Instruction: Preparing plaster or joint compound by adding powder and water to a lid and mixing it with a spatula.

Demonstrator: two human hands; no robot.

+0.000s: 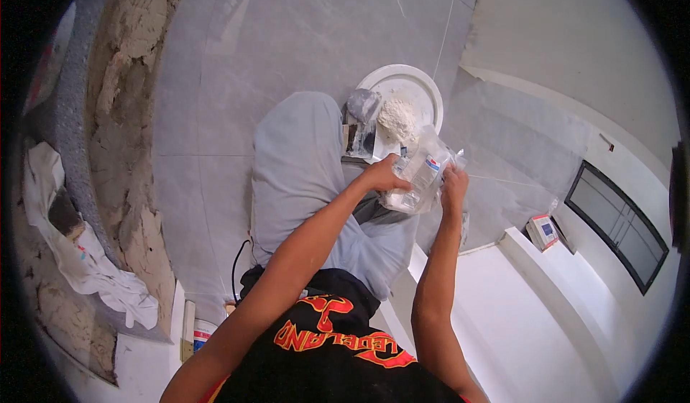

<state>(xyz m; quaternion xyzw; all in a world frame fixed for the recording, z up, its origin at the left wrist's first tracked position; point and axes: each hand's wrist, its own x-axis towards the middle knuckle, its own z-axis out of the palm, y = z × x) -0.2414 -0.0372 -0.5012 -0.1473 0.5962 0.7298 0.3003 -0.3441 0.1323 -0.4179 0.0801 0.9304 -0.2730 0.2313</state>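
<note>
Over my lap I hold a clear plastic bag [425, 171] with white powder in its lower part and a small red-and-blue label. My left hand [386, 175] is closed on the bag's left side, low down near the powder. The upper right edge of the bag is pinched in my right hand [453, 185]. Just beyond, a heap of white powder [397, 118] lies on a round white lid-like tray [412, 76]. At the tray's left are a grey lump [363, 104] and a flat dark-bladed tool [361, 141] dusted with white.
Grey tiles [287, 51] cover the floor. A rough, broken strip of masonry [129, 101] runs along the left, with a crumpled white sack [86, 259] on it. To the right, a small box [543, 232] stands on a white ledge near a dark-framed panel [617, 225].
</note>
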